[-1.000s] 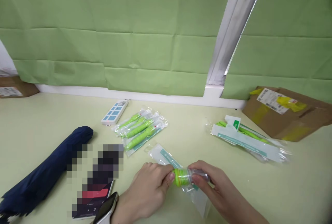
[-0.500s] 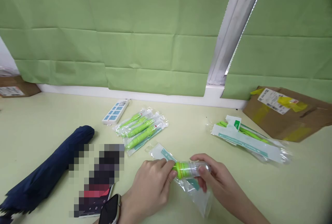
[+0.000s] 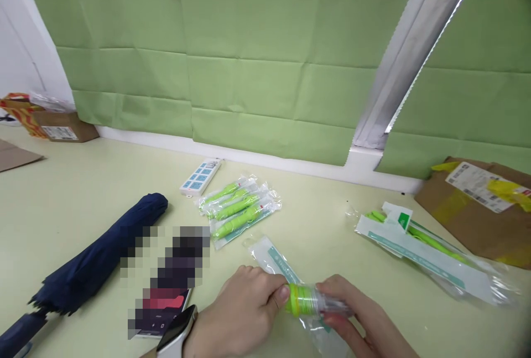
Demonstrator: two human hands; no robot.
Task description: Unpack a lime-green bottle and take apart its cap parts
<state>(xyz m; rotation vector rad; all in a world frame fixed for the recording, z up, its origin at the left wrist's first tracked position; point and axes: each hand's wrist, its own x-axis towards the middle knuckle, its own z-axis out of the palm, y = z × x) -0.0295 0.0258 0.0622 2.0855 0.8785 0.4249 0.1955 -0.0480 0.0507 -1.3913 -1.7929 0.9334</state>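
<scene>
My left hand (image 3: 249, 308), with a watch (image 3: 178, 330) on its wrist, is closed around the green end of a green tool with a clear plastic tube (image 3: 305, 300). My right hand (image 3: 352, 308) grips the clear end of the tube between thumb and fingers. A yellow ring and green ridges show between the two hands; the rest of the green part is hidden in my left hand. Beneath them lies a clear plastic wrapper (image 3: 265, 258) with a teal printed strip, flat on the table.
Several bagged green tools (image 3: 236, 214) lie behind my hands, beside a white power strip (image 3: 201, 177). To the left are a folded navy umbrella (image 3: 103, 253) and a partly blurred phone (image 3: 166, 302). Opened packaging (image 3: 418, 247) and a cardboard box (image 3: 468, 208) are at right.
The view has turned left, so things on the table appear farther right. Both hands still hold the green tool, now lower in view; my right fingers wrap the clear end more closely.
</scene>
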